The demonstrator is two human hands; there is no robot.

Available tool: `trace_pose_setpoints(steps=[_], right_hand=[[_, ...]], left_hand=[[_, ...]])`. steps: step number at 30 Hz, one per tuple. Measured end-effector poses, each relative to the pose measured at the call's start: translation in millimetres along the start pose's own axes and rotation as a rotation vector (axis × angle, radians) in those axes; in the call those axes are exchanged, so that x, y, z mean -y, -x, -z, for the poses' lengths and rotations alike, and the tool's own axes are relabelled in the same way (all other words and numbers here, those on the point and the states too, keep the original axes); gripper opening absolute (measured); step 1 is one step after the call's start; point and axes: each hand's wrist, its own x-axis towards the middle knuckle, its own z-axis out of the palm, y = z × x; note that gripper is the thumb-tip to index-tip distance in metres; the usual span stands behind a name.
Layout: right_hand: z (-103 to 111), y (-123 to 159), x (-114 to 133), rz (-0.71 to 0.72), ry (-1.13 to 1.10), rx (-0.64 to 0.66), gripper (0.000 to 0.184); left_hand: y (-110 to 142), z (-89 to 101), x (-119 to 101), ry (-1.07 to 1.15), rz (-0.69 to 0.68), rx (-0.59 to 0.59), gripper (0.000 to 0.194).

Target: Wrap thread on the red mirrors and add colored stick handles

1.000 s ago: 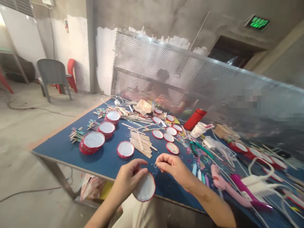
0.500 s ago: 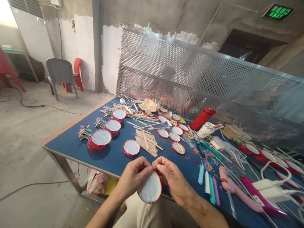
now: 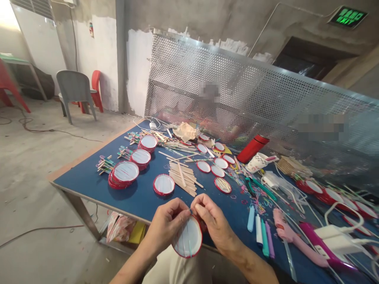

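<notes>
- Our left hand is curled closed against the upper edge of a red-rimmed disc, which is held tilted just beyond the near edge of the blue table, off its top.
- Our right hand is also closed, beside the left, its fingertips pinched at the disc's rim on a thin strand (several such strands cross the white face).
- Further red-rimmed discs lie on the table, far and left of our hands, around a pile of wooden craft sticks.
- To the right lie two pink hot-glue guns and coloured glue sticks.
</notes>
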Motion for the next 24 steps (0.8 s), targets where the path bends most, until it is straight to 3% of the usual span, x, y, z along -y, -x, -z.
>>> trace_pose_setpoints(steps=[4,11,17,21,24], right_hand=[[7,6,-9,0.172,0.280,0.003,0.036],[6,24,-23,-0.050,0.193,0.072,0.052],[8,48,-24,-0.073,0.170,-0.025,0.055],[0,63,-27,-0.014,0.227,-0.184,0.055],[-7,71,-32,-0.044,0.210,-0.230,0.056]], left_hand=[[1,1.2,-2,-0.024,-0.021,-0.007,0.028],[4,-3.4,1,-0.031,-0.034,-0.095,0.025],[3,-8.5,1,-0.145,-0.056,-0.096,0.022],[4,-9.7,-1,-0.184,-0.060,-0.120,0.022],[4,-11.4,-1,-0.199,-0.063,-0.153,0.021]])
